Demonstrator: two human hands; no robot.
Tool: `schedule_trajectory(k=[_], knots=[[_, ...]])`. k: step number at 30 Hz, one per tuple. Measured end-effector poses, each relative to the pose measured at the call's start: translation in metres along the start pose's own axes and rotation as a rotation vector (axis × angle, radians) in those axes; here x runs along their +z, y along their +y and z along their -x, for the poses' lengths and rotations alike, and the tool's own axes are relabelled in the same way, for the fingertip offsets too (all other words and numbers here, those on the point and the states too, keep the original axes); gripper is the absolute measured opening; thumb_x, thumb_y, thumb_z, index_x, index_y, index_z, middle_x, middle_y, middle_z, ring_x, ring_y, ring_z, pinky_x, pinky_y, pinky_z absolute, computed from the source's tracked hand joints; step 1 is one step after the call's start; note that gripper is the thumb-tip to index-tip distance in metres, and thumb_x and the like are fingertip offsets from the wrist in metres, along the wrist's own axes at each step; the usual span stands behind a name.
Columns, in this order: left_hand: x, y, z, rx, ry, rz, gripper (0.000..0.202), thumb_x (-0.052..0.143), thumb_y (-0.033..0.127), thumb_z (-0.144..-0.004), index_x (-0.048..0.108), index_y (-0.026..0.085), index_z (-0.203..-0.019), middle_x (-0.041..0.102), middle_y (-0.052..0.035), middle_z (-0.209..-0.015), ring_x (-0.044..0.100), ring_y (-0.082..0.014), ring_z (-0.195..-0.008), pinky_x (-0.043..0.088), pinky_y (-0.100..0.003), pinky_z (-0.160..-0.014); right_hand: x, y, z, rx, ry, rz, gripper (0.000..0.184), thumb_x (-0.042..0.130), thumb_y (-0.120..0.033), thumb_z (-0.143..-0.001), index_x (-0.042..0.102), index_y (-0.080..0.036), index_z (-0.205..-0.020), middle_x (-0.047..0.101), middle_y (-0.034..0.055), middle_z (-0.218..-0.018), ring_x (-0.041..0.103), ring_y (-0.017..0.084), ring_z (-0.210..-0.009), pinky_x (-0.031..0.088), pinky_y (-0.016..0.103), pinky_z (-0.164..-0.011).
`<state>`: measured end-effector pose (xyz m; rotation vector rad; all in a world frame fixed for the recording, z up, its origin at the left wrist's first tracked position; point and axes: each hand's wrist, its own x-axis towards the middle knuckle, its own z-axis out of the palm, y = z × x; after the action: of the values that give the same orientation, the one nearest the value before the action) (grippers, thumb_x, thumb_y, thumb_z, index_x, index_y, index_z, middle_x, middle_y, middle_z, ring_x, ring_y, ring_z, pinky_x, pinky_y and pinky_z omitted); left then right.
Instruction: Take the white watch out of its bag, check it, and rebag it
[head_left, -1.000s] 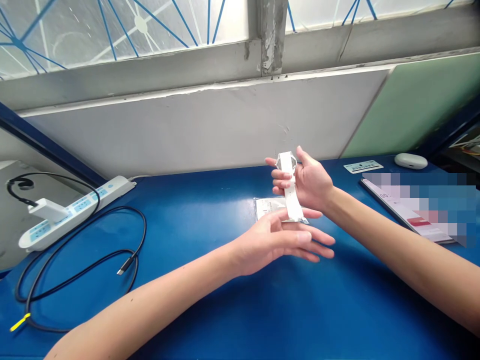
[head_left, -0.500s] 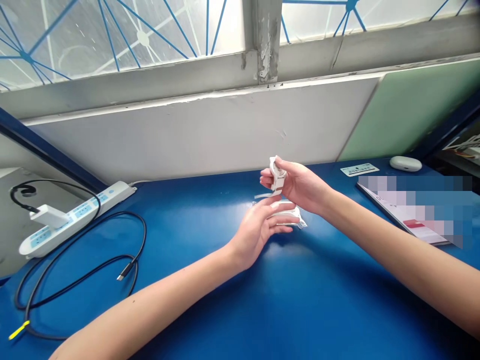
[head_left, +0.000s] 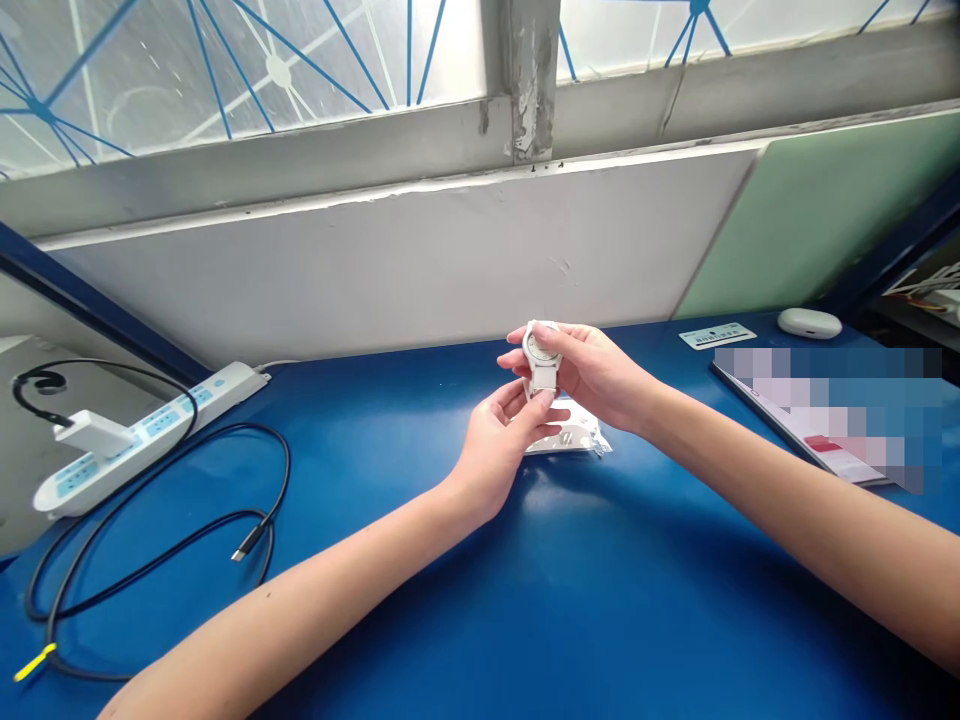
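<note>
A white wristwatch (head_left: pixel 541 352) with a round dial is held up above the blue table (head_left: pixel 480 580). My right hand (head_left: pixel 592 372) is closed round its case, the dial facing me. My left hand (head_left: pixel 501 440) comes from below, its fingers curled and pinching the strap just under the case. Beneath both hands a clear plastic bag (head_left: pixel 574 438) lies flat on the table, partly hidden by my fingers.
A white power strip (head_left: pixel 142 432) with a plugged-in adapter and a looping black cable (head_left: pixel 161 545) lie at the left. At the right are a pixelated sheet (head_left: pixel 817 420), a small label card (head_left: pixel 717 335) and a white earbud case (head_left: pixel 808 322). A white wall panel runs behind.
The watch has turned so its dial faces me. My left hand, which was open below it, has risen and closed on the strap. Both hands have shifted a little left.
</note>
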<state>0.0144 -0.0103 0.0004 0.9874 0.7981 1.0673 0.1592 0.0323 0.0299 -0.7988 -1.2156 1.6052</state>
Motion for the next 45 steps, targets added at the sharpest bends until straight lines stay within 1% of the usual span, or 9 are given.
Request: schedule_trajectory(k=[4, 10, 14, 20, 30, 36, 40, 42, 45], knots=[[0.001, -0.0005, 0.0025, -0.042, 0.063, 0.04, 0.028, 0.077, 0.03, -0.084, 0.064, 0.013, -0.101, 0.068, -0.0065, -0.092, 0.069, -0.0155, -0.079, 0.055, -0.032, -0.083, -0.0019, 0.0032, -0.0016, -0.132, 0.091, 0.185, 0.022, 0.065, -0.04, -0.091, 0.078, -0.022, -0.091, 0.075, 0.0031, -0.091, 0.063, 0.016, -0.078, 0.05, 0.029, -0.076], [0.0009, 0.002, 0.0036, -0.055, -0.045, 0.022, 0.025, 0.074, 0.034, -0.087, 0.066, 0.013, -0.098, 0.069, -0.0067, -0.093, 0.066, -0.0136, -0.074, 0.055, -0.03, -0.077, -0.0058, 0.0042, -0.0028, 0.063, -0.047, -0.038, 0.021, 0.061, -0.032, -0.094, 0.075, -0.02, -0.104, 0.076, 0.0099, -0.112, 0.069, 0.023, -0.105, 0.055, 0.034, -0.088], [0.0005, 0.0024, 0.0009, -0.09, -0.132, -0.025, 0.029, 0.074, 0.039, -0.086, 0.069, 0.012, -0.096, 0.07, -0.0092, -0.098, 0.066, -0.0134, -0.073, 0.052, -0.026, -0.071, -0.0047, 0.0017, 0.0002, 0.107, -0.077, -0.102, 0.028, 0.063, -0.022, -0.092, 0.067, -0.022, -0.12, 0.076, 0.0104, -0.112, 0.074, 0.022, -0.095, 0.061, 0.035, -0.08], [0.0018, -0.0014, 0.001, -0.253, -0.223, 0.027, 0.036, 0.069, 0.046, -0.09, 0.065, 0.011, -0.098, 0.072, -0.011, -0.087, 0.068, -0.0168, -0.071, 0.052, -0.029, -0.071, -0.0051, 0.0011, 0.0017, 0.132, -0.1, -0.082, 0.03, 0.063, -0.018, -0.092, 0.065, -0.021, -0.121, 0.075, 0.0111, -0.117, 0.075, 0.023, -0.095, 0.064, 0.034, -0.076], [0.0059, 0.0002, 0.0005, -0.205, -0.252, 0.029, 0.041, 0.067, 0.053, -0.089, 0.06, 0.013, -0.085, 0.067, -0.0046, -0.074, 0.065, -0.0146, -0.067, 0.051, -0.029, -0.072, -0.0058, 0.0008, 0.0009, 0.139, -0.074, -0.086, 0.025, 0.062, -0.02, -0.093, 0.067, -0.022, -0.118, 0.077, 0.0096, -0.112, 0.075, 0.019, -0.094, 0.063, 0.03, -0.077], [0.004, 0.0001, -0.0005, -0.253, -0.208, 0.038, 0.032, 0.066, 0.044, -0.092, 0.062, 0.012, -0.1, 0.069, -0.0076, -0.09, 0.067, -0.0145, -0.074, 0.051, -0.028, -0.073, -0.0072, -0.0013, 0.0009, 0.135, -0.018, -0.001, 0.025, 0.065, -0.023, -0.092, 0.067, -0.024, -0.117, 0.076, 0.0085, -0.115, 0.076, 0.019, -0.089, 0.062, 0.025, -0.062], [0.0042, 0.0009, -0.0021, -0.236, -0.255, 0.042, 0.035, 0.066, 0.046, -0.092, 0.063, 0.011, -0.095, 0.067, -0.0067, -0.087, 0.067, -0.0145, -0.075, 0.051, -0.028, -0.074, -0.0039, -0.0045, 0.0012, 0.129, 0.055, 0.044, 0.019, 0.063, -0.021, -0.093, 0.068, -0.021, -0.111, 0.078, 0.0086, -0.107, 0.074, 0.016, -0.075, 0.057, 0.021, -0.051], [0.0043, 0.0003, -0.0024, -0.228, -0.291, 0.027, 0.039, 0.068, 0.05, -0.09, 0.064, 0.011, -0.093, 0.067, -0.0064, -0.084, 0.066, -0.0147, -0.074, 0.051, -0.029, -0.076, -0.003, -0.0047, 0.0004, 0.142, 0.088, 0.022, 0.018, 0.06, -0.022, -0.094, 0.069, -0.019, -0.109, 0.079, 0.0093, -0.101, 0.074, 0.016, -0.073, 0.058, 0.023, -0.056], [0.0038, -0.0013, -0.0017, -0.23, -0.325, -0.014, 0.043, 0.069, 0.054, -0.088, 0.065, 0.011, -0.093, 0.068, -0.007, -0.083, 0.067, -0.0149, -0.072, 0.052, -0.031, -0.077, -0.0029, -0.0046, -0.0014, 0.183, 0.064, -0.06, 0.022, 0.056, -0.028, -0.096, 0.07, -0.017, -0.11, 0.08, 0.0111, -0.097, 0.075, 0.018, -0.081, 0.061, 0.03, -0.078]])
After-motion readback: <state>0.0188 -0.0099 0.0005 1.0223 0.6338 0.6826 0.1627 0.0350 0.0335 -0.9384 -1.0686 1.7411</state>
